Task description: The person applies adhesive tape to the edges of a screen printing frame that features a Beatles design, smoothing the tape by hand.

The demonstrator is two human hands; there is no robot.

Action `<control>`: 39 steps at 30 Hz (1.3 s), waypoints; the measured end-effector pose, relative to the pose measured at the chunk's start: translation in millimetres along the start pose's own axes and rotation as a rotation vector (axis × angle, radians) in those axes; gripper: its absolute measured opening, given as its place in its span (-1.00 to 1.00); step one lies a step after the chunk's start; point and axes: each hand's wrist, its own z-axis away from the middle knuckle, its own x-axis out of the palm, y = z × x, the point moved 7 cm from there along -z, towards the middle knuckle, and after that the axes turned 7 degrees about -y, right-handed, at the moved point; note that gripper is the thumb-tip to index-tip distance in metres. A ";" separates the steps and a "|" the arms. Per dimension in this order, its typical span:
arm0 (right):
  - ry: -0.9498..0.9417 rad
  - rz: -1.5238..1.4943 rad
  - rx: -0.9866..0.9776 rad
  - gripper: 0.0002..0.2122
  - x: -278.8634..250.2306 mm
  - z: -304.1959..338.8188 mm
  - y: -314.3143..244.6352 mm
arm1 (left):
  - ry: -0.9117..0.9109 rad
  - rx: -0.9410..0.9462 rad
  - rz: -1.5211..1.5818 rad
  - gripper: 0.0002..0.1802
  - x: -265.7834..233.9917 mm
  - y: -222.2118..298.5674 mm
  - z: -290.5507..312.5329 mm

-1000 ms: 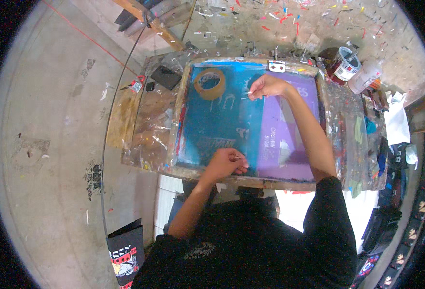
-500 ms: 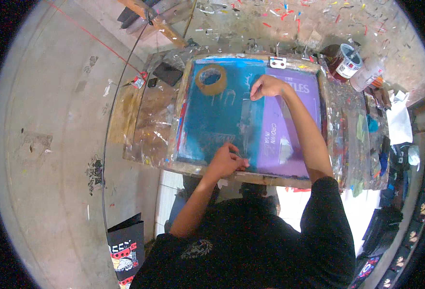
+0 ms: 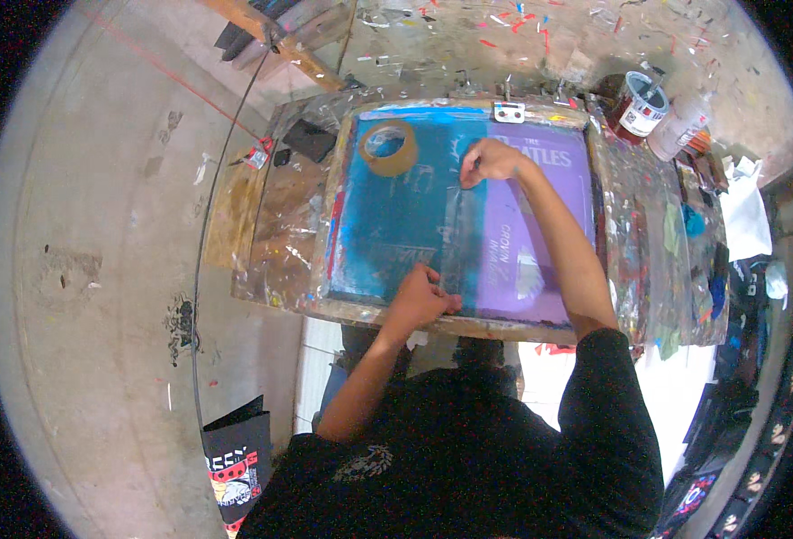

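Note:
A wooden-framed printing screen [image 3: 387, 216] lies on the worktable, teal mesh on its left part and purple with pale lettering on its right. A clear strip of tape [image 3: 451, 235] runs lengthwise over the mesh between my two hands. Its near end is pinched in the fingers of my left hand [image 3: 420, 297], low over the frame's front edge. At the far end, my right hand [image 3: 493, 163] bends down with thumb and fingertips closed on the strip. Whether the strip touches the mesh, I cannot tell. A roll of brown packing tape [image 3: 403, 163] rests on the screen's far left corner.
An ink tub [image 3: 642, 112] with a tool in it and a clear plastic bottle [image 3: 681, 128] stand at the far right. A dark flat block [image 3: 310, 140] lies left of the screen. Metal hinge clamps [image 3: 509, 111] sit along the far edge. White cloth [image 3: 745, 211] hangs at right.
The view has shifted slightly. Both hands keep their grip on the tape strip and stay in nearly the same place over the screen.

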 end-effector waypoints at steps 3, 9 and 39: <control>0.042 -0.008 -0.005 -0.78 0.4 0.6 -2.8 | 0.056 0.016 -0.065 -0.32 -0.3 5.1 1.0; 0.092 0.000 0.097 -0.63 -5.3 2.0 -4.5 | 0.156 0.060 -0.272 -0.37 -1.3 10.2 -3.4; 0.057 0.139 0.265 -0.59 -7.1 -13.8 0.8 | 0.134 -0.052 -0.586 -0.24 -12.7 3.5 -4.6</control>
